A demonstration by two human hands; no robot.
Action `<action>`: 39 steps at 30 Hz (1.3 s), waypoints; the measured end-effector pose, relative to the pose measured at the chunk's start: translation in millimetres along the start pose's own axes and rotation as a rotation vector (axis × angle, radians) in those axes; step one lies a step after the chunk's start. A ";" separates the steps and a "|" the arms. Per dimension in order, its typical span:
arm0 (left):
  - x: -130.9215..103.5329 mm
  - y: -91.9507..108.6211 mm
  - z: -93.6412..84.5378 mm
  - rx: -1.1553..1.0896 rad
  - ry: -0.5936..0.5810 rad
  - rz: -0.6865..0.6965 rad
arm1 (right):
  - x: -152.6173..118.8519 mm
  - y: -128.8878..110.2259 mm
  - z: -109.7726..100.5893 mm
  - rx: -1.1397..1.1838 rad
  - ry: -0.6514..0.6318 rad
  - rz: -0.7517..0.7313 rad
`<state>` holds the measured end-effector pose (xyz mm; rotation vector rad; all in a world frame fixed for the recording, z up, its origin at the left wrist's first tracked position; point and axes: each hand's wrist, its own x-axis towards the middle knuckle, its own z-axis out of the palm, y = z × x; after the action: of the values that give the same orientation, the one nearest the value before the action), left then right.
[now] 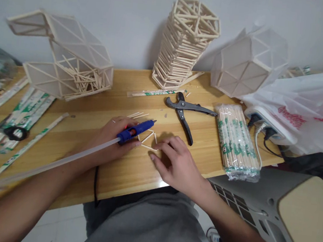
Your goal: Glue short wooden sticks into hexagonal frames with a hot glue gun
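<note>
With left hand [112, 140], gripping the blue glue gun [140, 129]; with half-open right hand [178, 160], apparently touching the small stick frame [148, 138], flat, nearer to front edge of the table [138, 172]. Probably light, stiff, but fragile at joints: better to hold by straight sides. Beyond: grey cutter [181, 105].

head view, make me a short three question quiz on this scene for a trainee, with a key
1. Which of the two hands holds the blue glue gun?
2. True or false: the cutter lies with its handles spread apart.
3. What stands between the two white-panelled frames?
a) scissors
b) stick tower
c) power strip

Key: 1. the left hand; 2. true; 3. b
</note>
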<state>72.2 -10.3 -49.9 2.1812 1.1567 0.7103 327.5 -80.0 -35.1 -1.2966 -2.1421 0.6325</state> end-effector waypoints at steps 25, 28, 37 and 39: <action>1.2 2.8 -7.3 -0.032 -0.034 -0.011 | -1.8 9.5 2.3 0.064 0.036 -0.047; 1.4 1.2 -20.4 -0.025 -0.071 -0.006 | -3.2 12.2 3.9 0.087 0.073 -0.051; 0.7 -1.7 -41.7 -0.028 -0.328 -0.153 | -5.7 17.4 4.0 0.118 0.104 -0.015; 2.1 3.2 -38.3 -0.037 -0.347 -0.152 | -5.7 17.5 4.0 0.121 0.097 -0.017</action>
<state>49.1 -1.2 -20.5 2.0561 1.1003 0.2707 338.2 -78.1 -50.5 -1.2177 -2.0027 0.6680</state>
